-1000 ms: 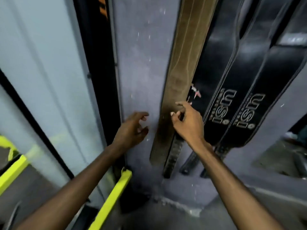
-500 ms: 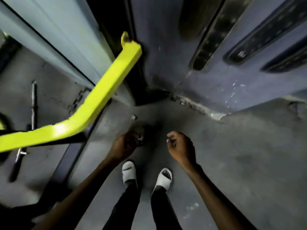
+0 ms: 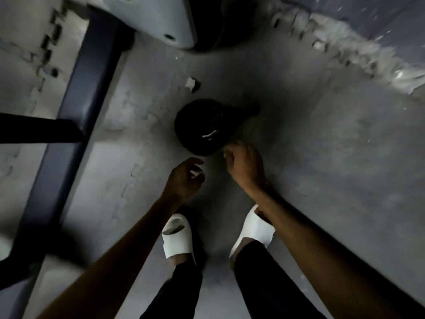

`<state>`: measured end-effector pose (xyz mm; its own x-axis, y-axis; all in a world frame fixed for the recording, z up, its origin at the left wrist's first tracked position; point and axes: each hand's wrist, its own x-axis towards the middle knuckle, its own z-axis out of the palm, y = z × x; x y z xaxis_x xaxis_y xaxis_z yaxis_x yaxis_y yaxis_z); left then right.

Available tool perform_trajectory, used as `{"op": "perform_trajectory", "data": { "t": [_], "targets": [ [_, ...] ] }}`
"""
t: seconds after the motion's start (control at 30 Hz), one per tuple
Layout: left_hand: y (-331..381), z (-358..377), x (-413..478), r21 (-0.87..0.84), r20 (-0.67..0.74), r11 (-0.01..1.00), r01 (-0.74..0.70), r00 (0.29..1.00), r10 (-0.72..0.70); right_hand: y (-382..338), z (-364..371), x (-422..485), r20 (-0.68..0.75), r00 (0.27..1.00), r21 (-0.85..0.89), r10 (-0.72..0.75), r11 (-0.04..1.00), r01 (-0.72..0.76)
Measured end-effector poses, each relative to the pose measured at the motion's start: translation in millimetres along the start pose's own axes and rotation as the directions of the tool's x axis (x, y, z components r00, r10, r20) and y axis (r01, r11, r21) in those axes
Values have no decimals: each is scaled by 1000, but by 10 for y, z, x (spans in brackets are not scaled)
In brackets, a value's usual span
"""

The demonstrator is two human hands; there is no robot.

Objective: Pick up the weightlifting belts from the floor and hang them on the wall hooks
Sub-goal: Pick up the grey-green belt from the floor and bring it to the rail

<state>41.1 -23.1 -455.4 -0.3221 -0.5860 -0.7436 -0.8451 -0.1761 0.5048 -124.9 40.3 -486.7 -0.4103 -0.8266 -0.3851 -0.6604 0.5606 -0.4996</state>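
A black weightlifting belt (image 3: pixel 202 125) lies coiled in a roll on the grey floor, just ahead of my feet, with a tail end sticking out to its right. My right hand (image 3: pixel 246 166) reaches down to the coil's near right rim, fingers curled, fingertips at the rim; blur hides whether they grip it. Just short of the coil's near edge, my left hand (image 3: pixel 186 178) hangs with loosely curled fingers and holds nothing. No hooks or hung belts show in this view.
A dark blue machine frame beam (image 3: pixel 87 88) runs diagonally on the left, with a pale grey part (image 3: pixel 161 19) above it. The wall base (image 3: pixel 345 49) with crumbled white plaster crosses the top right. A small white scrap (image 3: pixel 192 84) lies beyond the belt. My white slides (image 3: pixel 177 236) stand below.
The view dropped from the hung belts on the wall to the floor. Both hands came down, and the right hand now reaches the coiled black belt.
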Motion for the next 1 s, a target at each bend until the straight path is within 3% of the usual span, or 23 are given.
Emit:
{"op": "perform_trajectory", "data": {
  "t": [0.1,0.27,0.43,0.5,0.57,0.67,0.77,0.87,1.0],
  "targets": [
    [-197,97,287,-2,31,1000,-1,1000,1,99,292,396,54,992,-190,-112,974,120],
    [-365,150,512,-29,44,1000,-6,999,8,238,484,868,188,971,-494,-146,841,222],
    [-355,118,442,-27,52,999,-28,998,30,178,328,741,301,921,-499,-248,782,374],
    [-279,46,331,-20,76,999,-32,997,33,49,181,564,215,942,-412,-259,850,328],
    [-128,-62,187,-24,115,1000,12,993,-9,-85,10,377,52,978,-213,-204,954,210],
    [253,-256,-146,-90,230,986,140,966,-116,-322,-433,104,-75,996,122,49,992,-40],
    [701,-441,-537,-165,234,983,76,972,-36,-495,-1002,-98,-104,954,384,282,896,-223],
    [1168,-635,-969,-345,174,938,-31,980,96,-664,-1570,-407,-72,935,547,347,798,-254],
    [1713,-925,-1603,-424,145,901,-90,975,166,-1000,-2241,-1014,-7,879,793,476,538,-286]
  ]
}}
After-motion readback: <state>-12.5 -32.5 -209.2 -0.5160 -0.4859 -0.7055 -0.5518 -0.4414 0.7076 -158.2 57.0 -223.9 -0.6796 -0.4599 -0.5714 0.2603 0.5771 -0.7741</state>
